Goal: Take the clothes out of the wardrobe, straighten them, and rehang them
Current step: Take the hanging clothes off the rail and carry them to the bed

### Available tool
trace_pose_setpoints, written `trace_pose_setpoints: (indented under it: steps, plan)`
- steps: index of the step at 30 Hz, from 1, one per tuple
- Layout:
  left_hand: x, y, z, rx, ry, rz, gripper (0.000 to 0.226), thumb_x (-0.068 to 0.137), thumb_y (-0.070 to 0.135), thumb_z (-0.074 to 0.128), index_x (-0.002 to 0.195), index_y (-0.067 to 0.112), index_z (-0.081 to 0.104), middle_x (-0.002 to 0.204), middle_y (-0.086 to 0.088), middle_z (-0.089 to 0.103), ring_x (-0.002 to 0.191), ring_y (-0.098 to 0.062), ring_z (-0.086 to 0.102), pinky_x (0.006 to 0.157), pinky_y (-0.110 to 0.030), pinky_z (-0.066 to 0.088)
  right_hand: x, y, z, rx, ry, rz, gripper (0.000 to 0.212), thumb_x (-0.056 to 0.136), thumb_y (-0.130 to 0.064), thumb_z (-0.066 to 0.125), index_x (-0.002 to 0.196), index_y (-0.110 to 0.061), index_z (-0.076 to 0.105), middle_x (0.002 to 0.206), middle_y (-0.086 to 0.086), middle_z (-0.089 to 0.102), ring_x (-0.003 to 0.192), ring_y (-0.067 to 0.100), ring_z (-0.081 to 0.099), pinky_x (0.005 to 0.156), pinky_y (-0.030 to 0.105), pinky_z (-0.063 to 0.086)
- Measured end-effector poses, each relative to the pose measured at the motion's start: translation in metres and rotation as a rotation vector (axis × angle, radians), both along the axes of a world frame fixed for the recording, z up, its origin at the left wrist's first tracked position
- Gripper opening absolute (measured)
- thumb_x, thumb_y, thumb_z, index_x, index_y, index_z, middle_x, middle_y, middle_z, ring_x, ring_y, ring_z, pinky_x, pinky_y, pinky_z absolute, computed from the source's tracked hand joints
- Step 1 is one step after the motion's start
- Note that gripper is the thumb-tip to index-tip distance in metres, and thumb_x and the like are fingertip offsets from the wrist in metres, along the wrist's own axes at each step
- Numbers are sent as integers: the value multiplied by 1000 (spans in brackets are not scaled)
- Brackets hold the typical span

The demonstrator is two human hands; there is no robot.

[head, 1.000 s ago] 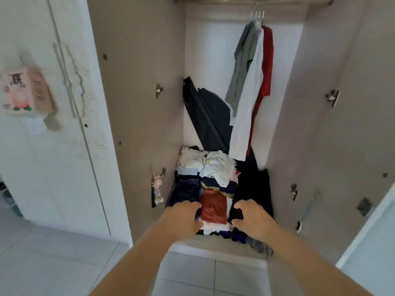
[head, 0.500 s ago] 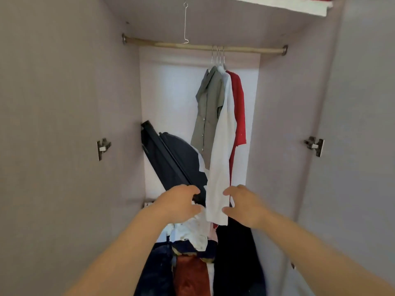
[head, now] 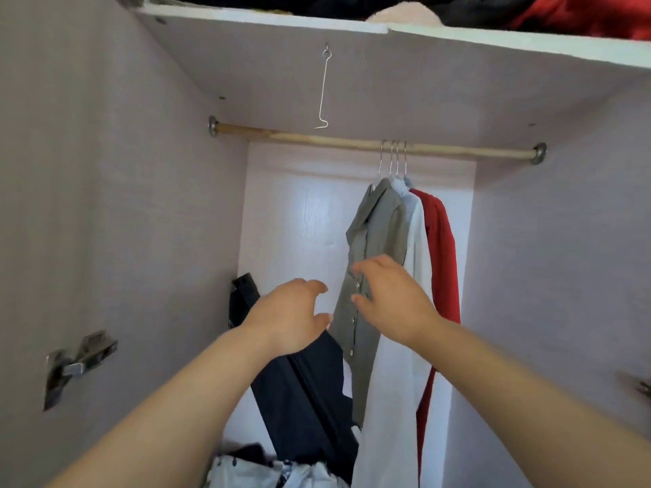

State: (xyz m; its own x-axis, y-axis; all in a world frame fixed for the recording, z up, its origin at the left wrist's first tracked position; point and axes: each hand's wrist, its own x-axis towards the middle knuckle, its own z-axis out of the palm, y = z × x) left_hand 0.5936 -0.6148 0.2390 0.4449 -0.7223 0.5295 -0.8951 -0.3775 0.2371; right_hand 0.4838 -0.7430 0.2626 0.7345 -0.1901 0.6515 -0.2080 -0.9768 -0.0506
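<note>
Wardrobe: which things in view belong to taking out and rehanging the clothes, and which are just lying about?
For the job: grey shirt, white shirt, red garment, wire hangers, wooden rail.
Lying about: dark bag leaning at the back, folded pile below, dangling wire hook, heaped clothes overhead.

Wooden rail (head: 317,139), matt; thin shiny metal hangers (head: 394,157); soft cloth grey shirt (head: 378,241); glossy back panel (head: 299,227).

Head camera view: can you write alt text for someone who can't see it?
A left hand and a right hand reach, fingers open, toward a grey shirt hanging from a wooden rod in a wardrobe. A white shirt and a red garment hang beside it; a dark bag leans below.
</note>
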Motion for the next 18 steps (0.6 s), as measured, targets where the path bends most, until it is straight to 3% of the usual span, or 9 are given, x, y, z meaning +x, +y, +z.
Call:
trace_pose_setpoints:
  steps: [9,15,18]
  plan:
    - [94,-83,69,-307,-96,-11,47,93,36,48,137,22,40,137,1,47,121,-19,46,98,-31,37,104,-64,83,-230,-214,-68,45,92,-19,51,135,-14,40,137,5,38,126,21,35,98,29,34]
    - [143,-130,94,-382,-142,-63,46,92,38,48,135,24,42,135,2,48,121,-18,47,98,-31,38,154,-117,124,-288,-260,-214,41,94,-18,47,134,-13,42,137,5,39,122,23,39,99,33,36]
    - [157,-149,98,-404,-135,-90,46,92,39,48,135,25,42,135,3,49,119,-17,48,97,-31,39,160,-149,133,-322,-284,-245,39,94,-8,42,133,-11,44,137,6,41,122,25,41,100,34,36]
